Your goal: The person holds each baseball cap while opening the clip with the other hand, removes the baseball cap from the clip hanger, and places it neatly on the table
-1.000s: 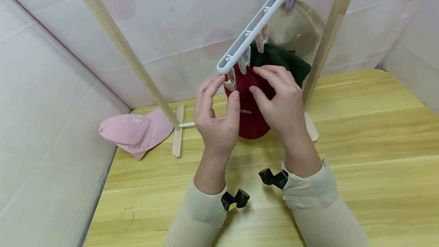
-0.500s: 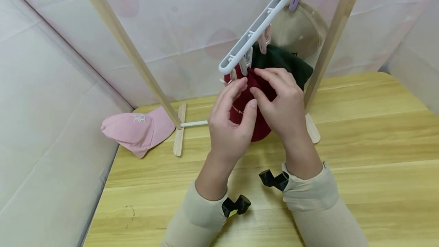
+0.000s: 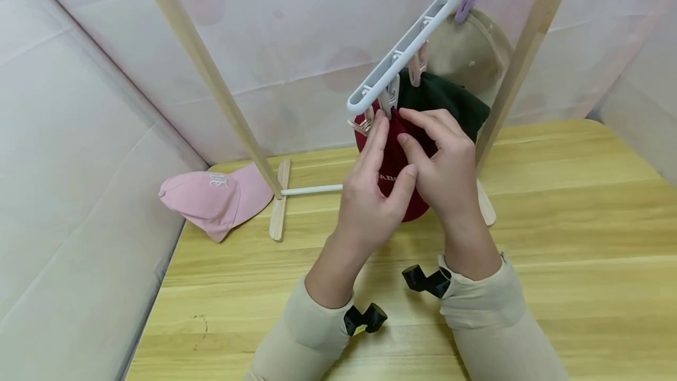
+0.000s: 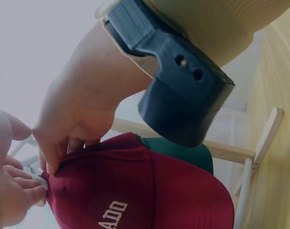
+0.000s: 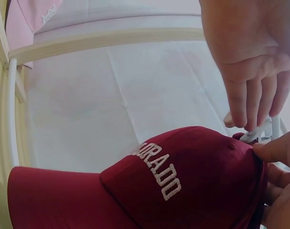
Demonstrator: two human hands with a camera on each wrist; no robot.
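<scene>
Maroon cap (image 3: 394, 160) hanging at the end clip (image 3: 364, 124) of the white peg hanger (image 3: 402, 54), both hands working at its top edge.

Left hand (image 3: 370, 193) has its grip pinched on the clip at about 11 o'clock of the cap's crown; right hand (image 3: 444, 163) has its grip closed on the cap fabric just beside that clip, at about 12 o'clock. To do this well, I judge the fabric should be held steady right under the clip's mouth while the clip is squeezed fully, so the edge seats without pulling. Behind it at 1 o'clock hang a dark green cap (image 3: 446, 99) and a beige cap (image 3: 468, 52); a pink cap (image 3: 211, 199) lies on the desk (image 3: 582, 222) at 9 o'clock.
</scene>
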